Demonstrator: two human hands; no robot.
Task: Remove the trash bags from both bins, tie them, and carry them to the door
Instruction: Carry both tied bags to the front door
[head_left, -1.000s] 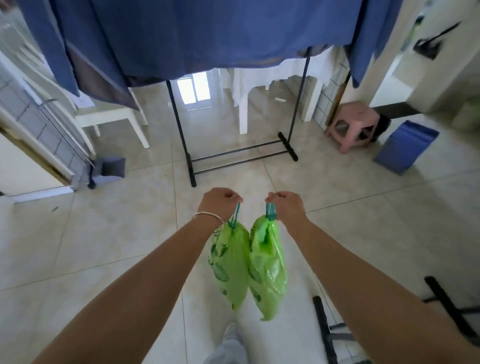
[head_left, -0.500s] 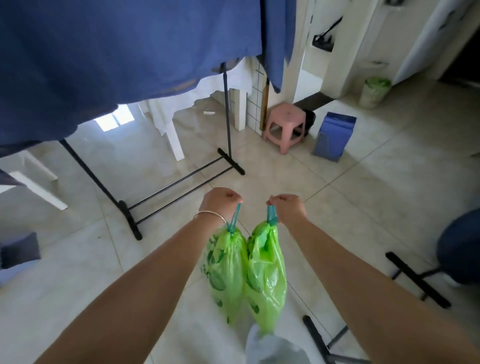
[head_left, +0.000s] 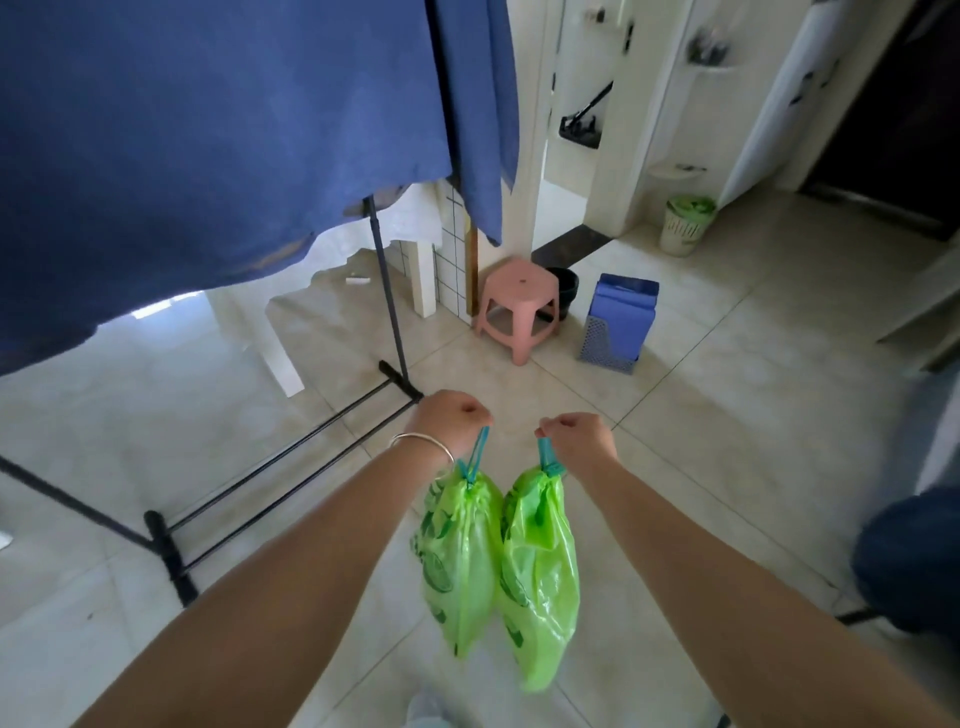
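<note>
Two green trash bags hang side by side in front of me, both drawn closed at the top with teal drawstrings. My left hand grips the drawstring of the left bag. My right hand grips the drawstring of the right bag. Both bags hang clear of the tiled floor. A white bin with a green liner stands far ahead on the right, beside a white wall. A dark doorway opens at the top right.
A black clothes rack draped with blue fabric fills the left. A pink stool and a blue file holder stand ahead. Another rack's dark foot and blue cloth sit at the right edge.
The view has swung to the right while I walk. The rack slid left, and the bin and the dark doorway came into sight. Both hands still hold the bags.
</note>
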